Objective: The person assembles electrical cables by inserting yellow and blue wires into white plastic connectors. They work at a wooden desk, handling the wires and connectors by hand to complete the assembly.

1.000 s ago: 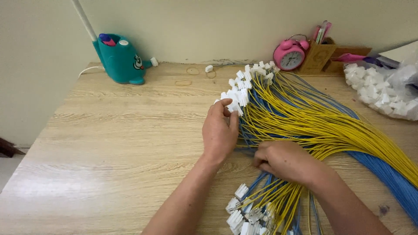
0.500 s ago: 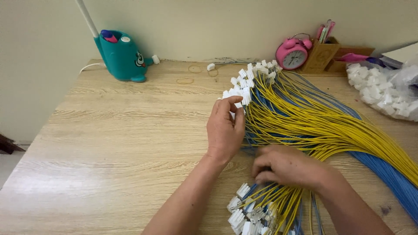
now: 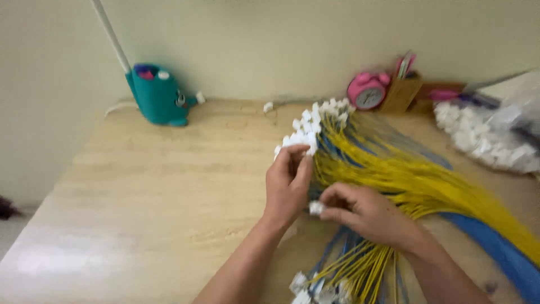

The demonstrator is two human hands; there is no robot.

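— what's in the middle of the frame?
— a thick bundle of yellow wires (image 3: 405, 174) with blue wires (image 3: 495, 242) under it, fanning from centre to lower right across the wooden bench (image 3: 140, 214). white connectors (image 3: 306, 126) cap the ends at the upper tip of the fan, and more white connectors (image 3: 306, 284) sit at the bottom edge.
— and the hands?
— the left hand (image 3: 287, 186) is just left of the bundle, its fingertips pinched on a white connector at the edge of the upper cluster. the right hand (image 3: 365, 211) lies on the wires right of it, fingers curled and grasping a small white connector (image 3: 316, 208) at its fingertips. the two hands are nearly touching.
— what's further out?
— a teal container (image 3: 160, 93) shaped like a creature in the upper left by the wall, a pink alarm clock (image 3: 367, 93) in the upper middle beside a brown holder (image 3: 402, 90), and a clear bag of white parts (image 3: 489, 138) at the right edge, blurred.
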